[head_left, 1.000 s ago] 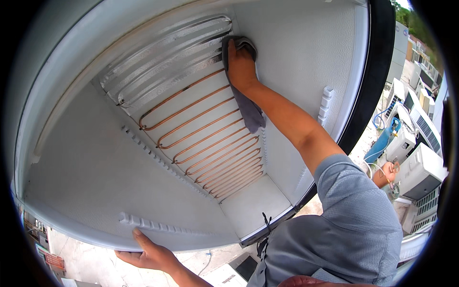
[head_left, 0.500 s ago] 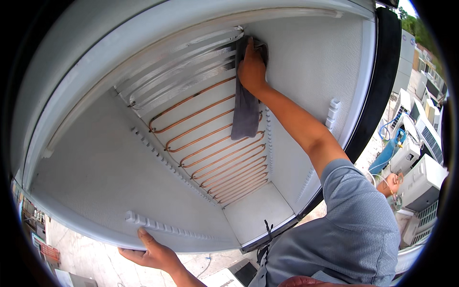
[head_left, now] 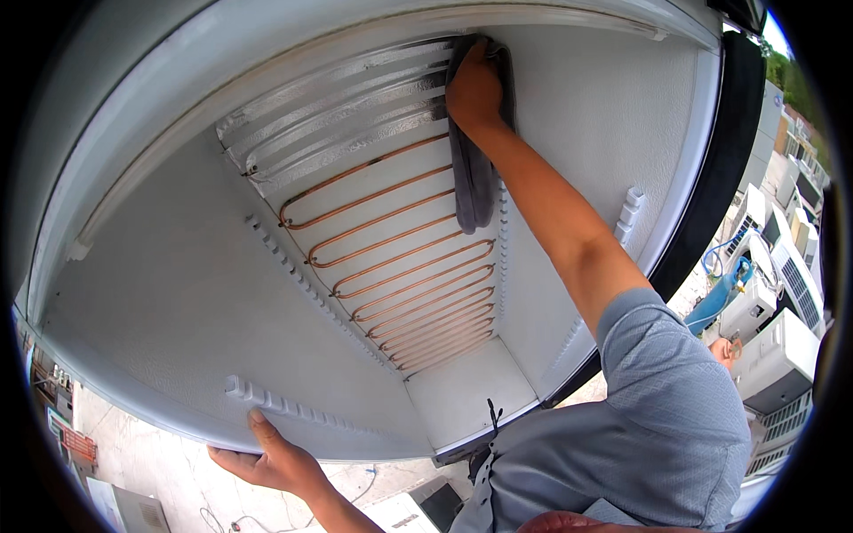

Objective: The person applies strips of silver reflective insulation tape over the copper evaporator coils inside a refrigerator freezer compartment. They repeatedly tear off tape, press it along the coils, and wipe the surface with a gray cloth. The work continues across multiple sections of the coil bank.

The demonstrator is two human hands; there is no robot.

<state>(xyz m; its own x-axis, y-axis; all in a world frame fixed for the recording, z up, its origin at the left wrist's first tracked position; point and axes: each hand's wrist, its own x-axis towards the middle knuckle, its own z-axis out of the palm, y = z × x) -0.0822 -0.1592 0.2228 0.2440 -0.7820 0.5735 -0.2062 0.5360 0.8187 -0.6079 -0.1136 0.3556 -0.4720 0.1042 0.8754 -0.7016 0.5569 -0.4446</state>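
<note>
Cabinet: a tall white box (head_left: 613,115), its front open toward the wearer, with a black outer edge down the right side.
Yard around it: pale ground (head_left: 173,444), boxy white units (head_left: 777,360) crowded together on the right, a blue cylinder (head_left: 724,293) among them; another person's hand (head_left: 725,352) shows just past the grey sleeve (head_left: 662,355).
Copper tubing: loops (head_left: 384,259) running side to side over the white back wall, row below row toward the cabinet's lower end.
Foil: shiny silver strips (head_left: 346,111) over the uppermost rows.
Grey cloth: at the top right of the back wall (head_left: 473,195), near the corner with the right side wall; its long axis runs up and down, across the tube rows, the loose tail pointing down toward the cabinet's lower end. Whether that tail touches the copper, I cannot tell from here.
Right hand: closed on the cloth's upper part (head_left: 475,93), thumb upward, the other fingers mostly hidden.
Left hand: holding the cabinet's near left rim (head_left: 280,462), thumb inside, fingers outside.
Notched rail: white, just above that thumb (head_left: 293,407), slanting down rightward.
</note>
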